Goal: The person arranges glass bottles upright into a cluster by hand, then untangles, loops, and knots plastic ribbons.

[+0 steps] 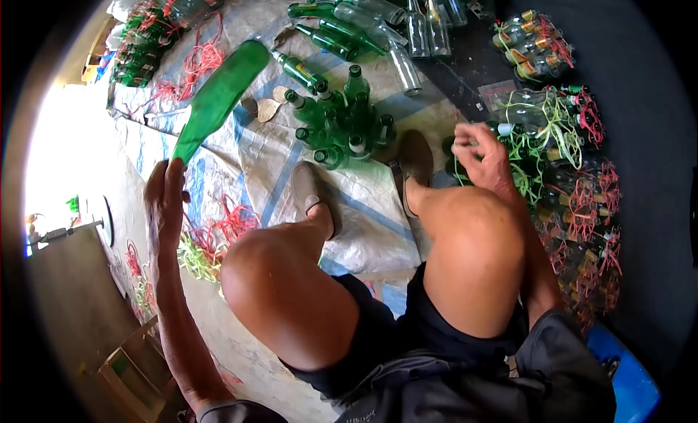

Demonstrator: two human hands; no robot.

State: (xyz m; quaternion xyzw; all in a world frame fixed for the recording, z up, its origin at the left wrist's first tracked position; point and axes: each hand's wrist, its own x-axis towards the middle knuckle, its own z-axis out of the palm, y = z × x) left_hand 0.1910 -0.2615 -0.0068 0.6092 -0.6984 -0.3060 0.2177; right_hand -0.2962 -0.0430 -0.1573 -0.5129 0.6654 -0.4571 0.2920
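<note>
A long-necked green glass bottle is held up at a slant over the floor, its neck towards the person and its base pointing away; whether it holds anything cannot be told. The left hand has its grip clamped on the end of that neck. The right hand is raised near the right knee, fingers curled, with its grip apart. Between the hands, beyond the feet, a tight cluster of upright green glass bottles stands on a white woven plastic sheet with blue stripes. Past the cluster lie more green glass bottles, and near them clear glass bottles, some lying; their contents are too small to tell. On the right, bottles in bundles tied with red and yellow-green plastic string line the dark floor. A tangle of red plastic string lies beyond the held bottle
</note>
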